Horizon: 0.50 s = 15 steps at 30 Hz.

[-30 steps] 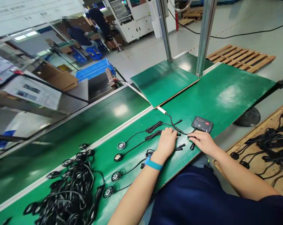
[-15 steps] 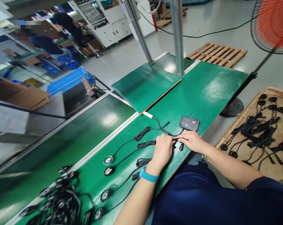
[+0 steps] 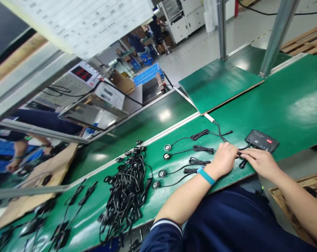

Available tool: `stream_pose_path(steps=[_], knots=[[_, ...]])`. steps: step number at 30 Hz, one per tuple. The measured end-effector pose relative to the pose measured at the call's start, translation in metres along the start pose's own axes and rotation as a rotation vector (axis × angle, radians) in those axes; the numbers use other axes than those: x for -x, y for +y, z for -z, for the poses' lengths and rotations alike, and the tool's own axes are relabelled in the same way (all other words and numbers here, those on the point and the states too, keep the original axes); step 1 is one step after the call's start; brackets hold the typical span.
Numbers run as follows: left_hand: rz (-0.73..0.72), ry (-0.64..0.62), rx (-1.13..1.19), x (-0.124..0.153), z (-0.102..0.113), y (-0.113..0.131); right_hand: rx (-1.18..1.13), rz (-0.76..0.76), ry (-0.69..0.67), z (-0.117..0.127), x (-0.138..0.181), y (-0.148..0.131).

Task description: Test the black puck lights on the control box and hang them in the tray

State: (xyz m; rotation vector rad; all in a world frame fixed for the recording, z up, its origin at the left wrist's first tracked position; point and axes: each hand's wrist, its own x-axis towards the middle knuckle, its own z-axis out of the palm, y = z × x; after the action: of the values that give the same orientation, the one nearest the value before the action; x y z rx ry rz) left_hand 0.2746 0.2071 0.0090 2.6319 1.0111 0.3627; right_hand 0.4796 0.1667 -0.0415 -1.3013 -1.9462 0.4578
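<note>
Down at the near edge of the green bench (image 3: 292, 101), seen from the head camera, the person's two hands meet over a black plug (image 3: 238, 153). The left hand (image 3: 224, 157), with a blue band (image 3: 206, 175) at the wrist, lies knuckles up, its fingers curled shut on one end of the plug. The right hand (image 3: 260, 162) pinches the other end between thumb and forefinger. Just beyond the right hand lies a flat black box (image 3: 262, 140), whose lead runs to the plug. A loose plug end (image 3: 242, 163) rests just under the hands. Left of the left hand, four round lamps (image 3: 166, 156) lie in a row, each with a coiled cord (image 3: 204, 149) running towards the hands. Farther left sits a tangled pile (image 3: 126, 189) of the same black cords.
</note>
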Motion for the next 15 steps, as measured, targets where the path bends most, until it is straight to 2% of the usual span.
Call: stream_pose_path(steps=[4, 6, 8, 10, 12, 13, 15], knots=[[-0.006, 0.062, 0.005, 0.002, 0.003, -0.004, -0.005, 0.054, 0.06, -0.002, 0.002, 0.004], [0.028, 0.155, 0.009, 0.013, 0.014, -0.015, -0.004, 0.051, 0.125, 0.0, 0.005, 0.002], [0.125, 0.289, -0.013, 0.038, 0.033, -0.029, 0.006, 0.017, 0.231, 0.007, 0.011, -0.002], [0.304, 0.44, -0.094, 0.077, 0.057, -0.046, 0.039, -0.015, 0.355, 0.017, 0.021, -0.008], [0.522, 0.516, -0.203, 0.12, 0.08, -0.072, 0.114, -0.039, 0.447, 0.029, 0.029, -0.011], [0.649, 0.518, -0.26, 0.14, 0.09, -0.089, 0.166, -0.058, 0.469, 0.034, 0.033, -0.01], [0.91, 0.405, -0.326, 0.173, 0.104, -0.126, 0.261, -0.11, 0.466, 0.042, 0.039, -0.004]])
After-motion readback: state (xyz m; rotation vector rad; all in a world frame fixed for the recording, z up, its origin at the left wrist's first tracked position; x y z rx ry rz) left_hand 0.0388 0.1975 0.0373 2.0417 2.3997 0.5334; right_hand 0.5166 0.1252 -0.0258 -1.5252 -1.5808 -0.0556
